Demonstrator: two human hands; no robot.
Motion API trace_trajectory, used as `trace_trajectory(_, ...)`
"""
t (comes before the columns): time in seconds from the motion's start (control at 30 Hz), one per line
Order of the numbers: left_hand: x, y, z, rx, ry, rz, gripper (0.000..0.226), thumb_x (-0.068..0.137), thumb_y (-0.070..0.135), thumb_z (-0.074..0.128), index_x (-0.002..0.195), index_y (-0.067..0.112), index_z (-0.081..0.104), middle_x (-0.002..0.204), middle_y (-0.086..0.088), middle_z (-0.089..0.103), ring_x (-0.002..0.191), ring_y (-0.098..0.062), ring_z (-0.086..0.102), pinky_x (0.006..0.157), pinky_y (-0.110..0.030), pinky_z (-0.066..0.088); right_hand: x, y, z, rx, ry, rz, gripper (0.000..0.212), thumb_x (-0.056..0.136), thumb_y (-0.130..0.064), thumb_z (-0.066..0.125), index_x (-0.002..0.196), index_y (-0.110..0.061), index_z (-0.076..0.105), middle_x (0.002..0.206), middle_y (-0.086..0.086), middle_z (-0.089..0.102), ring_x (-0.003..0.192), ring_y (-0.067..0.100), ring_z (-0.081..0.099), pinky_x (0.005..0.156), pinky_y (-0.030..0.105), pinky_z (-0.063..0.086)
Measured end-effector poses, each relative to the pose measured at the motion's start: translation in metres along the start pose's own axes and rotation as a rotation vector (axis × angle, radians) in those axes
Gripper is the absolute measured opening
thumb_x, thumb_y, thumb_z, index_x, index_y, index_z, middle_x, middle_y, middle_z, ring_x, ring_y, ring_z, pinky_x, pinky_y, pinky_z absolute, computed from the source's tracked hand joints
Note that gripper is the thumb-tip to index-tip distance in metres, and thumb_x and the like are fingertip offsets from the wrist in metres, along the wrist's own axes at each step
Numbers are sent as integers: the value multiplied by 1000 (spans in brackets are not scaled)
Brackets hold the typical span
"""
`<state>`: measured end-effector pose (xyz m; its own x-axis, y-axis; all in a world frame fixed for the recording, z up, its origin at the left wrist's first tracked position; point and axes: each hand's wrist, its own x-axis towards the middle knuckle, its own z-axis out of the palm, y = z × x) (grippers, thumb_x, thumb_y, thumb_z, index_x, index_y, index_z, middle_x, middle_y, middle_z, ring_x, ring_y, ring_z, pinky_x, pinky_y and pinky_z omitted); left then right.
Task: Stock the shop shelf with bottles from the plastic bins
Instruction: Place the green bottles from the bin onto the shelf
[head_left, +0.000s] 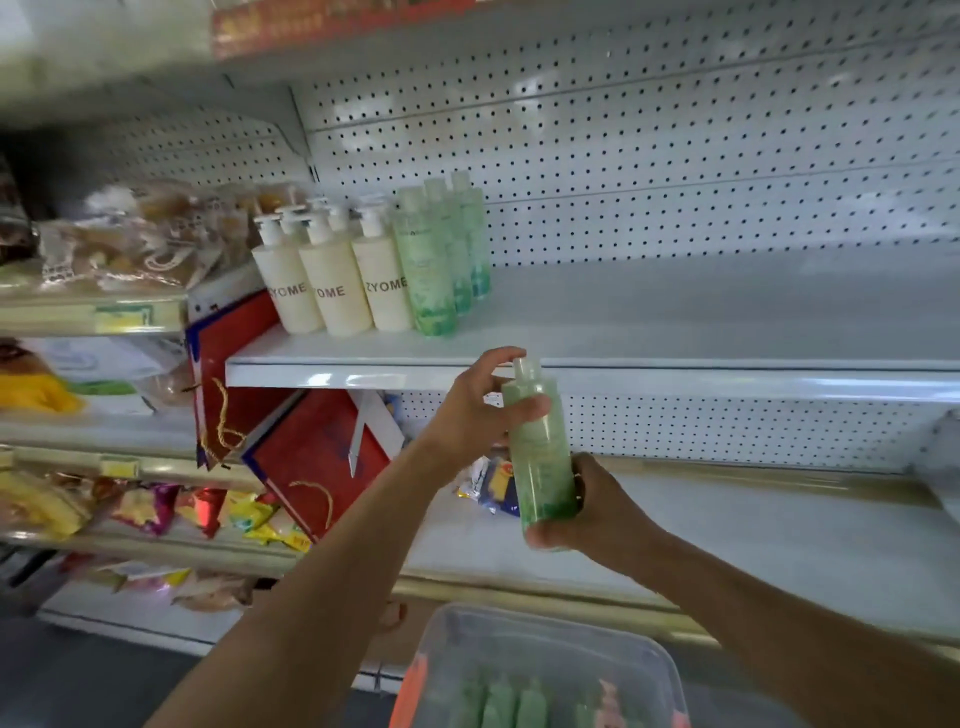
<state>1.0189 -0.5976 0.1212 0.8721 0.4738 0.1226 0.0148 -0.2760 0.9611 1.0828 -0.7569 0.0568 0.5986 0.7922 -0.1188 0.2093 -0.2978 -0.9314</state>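
White pegboard shelf (675, 332), left hand (475, 410) and right hand (592, 509) both gripping upright green bottle (543, 452), plastic bin (540, 670) below

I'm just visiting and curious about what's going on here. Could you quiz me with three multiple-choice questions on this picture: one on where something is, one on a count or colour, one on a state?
1. Where do the green bottles already stocked stand?
A. right of the cream pump bottles
B. left of them
C. on the bottom shelf

2. How many cream pump bottles stand in the front row?
A. one
B. three
C. six

3. What are the hands doing?
A. both hang idle
B. both hold one green bottle
C. each holds its own bottle

Answers:
1 A: the shelved green bottles stand right of the cream pump bottles.
2 B: three labels face front.
3 B: the left hand grips the held bottle near its neck, the right hand its base.
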Motion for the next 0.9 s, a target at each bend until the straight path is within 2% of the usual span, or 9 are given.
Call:
trace_trajectory(0.1, 6, 31, -19, 24, 8, 104, 54, 80, 20, 77, 127, 30, 52, 115, -6, 60, 102, -19, 64, 71, -31, 60, 5, -32, -1, 10, 55, -61, 57, 67, -5, 82, 110, -11, 45, 85, -1, 63, 66, 3, 61, 53, 20, 49)
trace_trajectory(0.17, 13, 48, -32, 40, 15, 169, 55, 80, 26, 77, 129, 34, 51, 119, -5, 58, 106, -22, 63, 76, -33, 59, 11, -54, 0, 23, 91, -97, 54, 71, 0, 78, 110, -7, 42, 77, -1, 61, 54, 6, 60, 46, 21, 45)
trace_trajectory(0.23, 21, 63, -43, 43, 32, 215, 57, 81, 29, 76, 130, 37, 50, 121, -6, 58, 105, -23, 63, 79, -32, 59, 21, -73, 1, 8, 152, -136, 57, 70, -5, 80, 111, -11, 41, 90, 3, 60, 67, 16, 63, 53, 26, 49)
trace_trajectory(0.37, 38, 86, -59, 71, 62, 256, 61, 81, 29, 77, 132, 33, 44, 122, -4, 58, 103, -21, 64, 72, -24, 54, 46, -101, -4, -5, 237, -197, 64, 69, -10, 83, 116, -17, 39, 100, 2, 58, 87, 8, 59, 64, 22, 48)
trace_trajectory(0.47, 56, 98, -68, 99, 99, 276, 57, 73, 34, 81, 117, 23, 47, 126, -2, 56, 101, -25, 65, 77, -32, 55, 65, -117, -10, 6, 274, -233, 65, 68, -8, 84, 116, -16, 40, 100, 1, 58, 90, 13, 60, 67, 24, 50)
trace_trajectory(0.6, 81, 109, -75, 139, 81, 309, 42, 74, 30, 82, 99, 29, 48, 123, -1, 57, 99, -27, 66, 86, -41, 56, 92, -127, -19, -20, 317, -262, 64, 67, -9, 84, 115, -15, 42, 100, 1, 61, 91, 14, 61, 74, 30, 53)
trace_trajectory(0.7, 98, 111, -77, 159, 79, 314, 40, 76, 24, 81, 99, 25, 48, 118, -2, 57, 101, -27, 65, 89, -47, 55, 112, -131, -27, -37, 355, -260, 64, 66, -8, 85, 114, -12, 42, 100, 4, 61, 90, 18, 61, 74, 31, 52)
trace_trajectory(0.83, 124, 110, -73, 192, 86, 306, 43, 81, 20, 76, 110, 15, 45, 123, -5, 52, 105, -27, 63, 93, -47, 52, 141, -133, -36, -70, 388, -236, 62, 67, -7, 84, 113, -13, 42, 98, 2, 60, 89, 20, 61, 66, 25, 47)
trace_trajectory(0.9, 138, 110, -72, 217, 101, 295, 44, 82, 22, 75, 113, 13, 44, 120, -3, 52, 106, -28, 61, 93, -48, 52, 155, -133, -42, -74, 400, -232, 63, 67, -6, 83, 115, -13, 43, 100, 3, 61, 90, 20, 61, 68, 25, 47)
